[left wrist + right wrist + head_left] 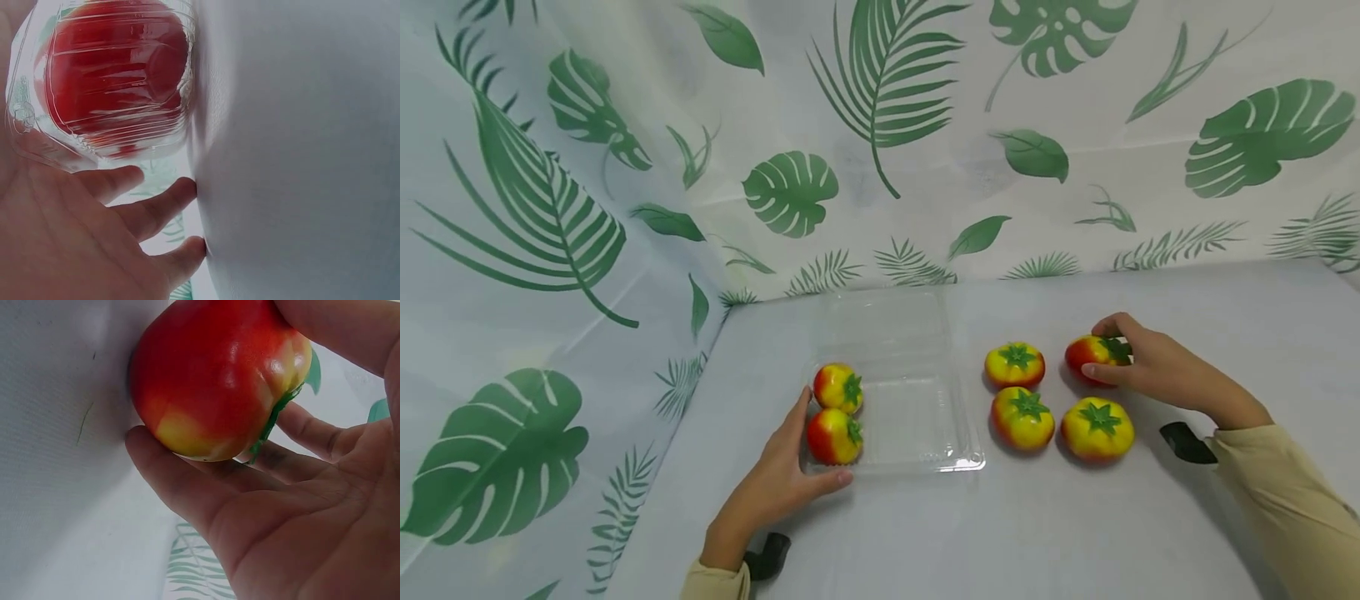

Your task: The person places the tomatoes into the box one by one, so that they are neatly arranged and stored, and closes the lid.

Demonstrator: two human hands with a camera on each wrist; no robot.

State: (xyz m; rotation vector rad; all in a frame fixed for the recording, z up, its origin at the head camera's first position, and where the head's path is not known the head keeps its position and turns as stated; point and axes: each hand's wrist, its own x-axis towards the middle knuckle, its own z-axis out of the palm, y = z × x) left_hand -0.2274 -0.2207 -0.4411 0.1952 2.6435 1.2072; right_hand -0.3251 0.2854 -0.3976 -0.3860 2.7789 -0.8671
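White sheeting (925, 221) with green leaf prints (790, 193) behind and left of a pale tabletop (940, 542)

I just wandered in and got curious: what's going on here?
A person's right hand grips a red-and-yellow tomato-like fruit. The left hand is at the left side of an open clear plastic clamshell, which holds two similar fruits. Three more fruits sit to its right on the pale tabletop.

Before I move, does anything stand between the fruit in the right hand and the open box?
Yes: a far fruit and a nearer fruit, both right of the box, stand between it and the held fruit.
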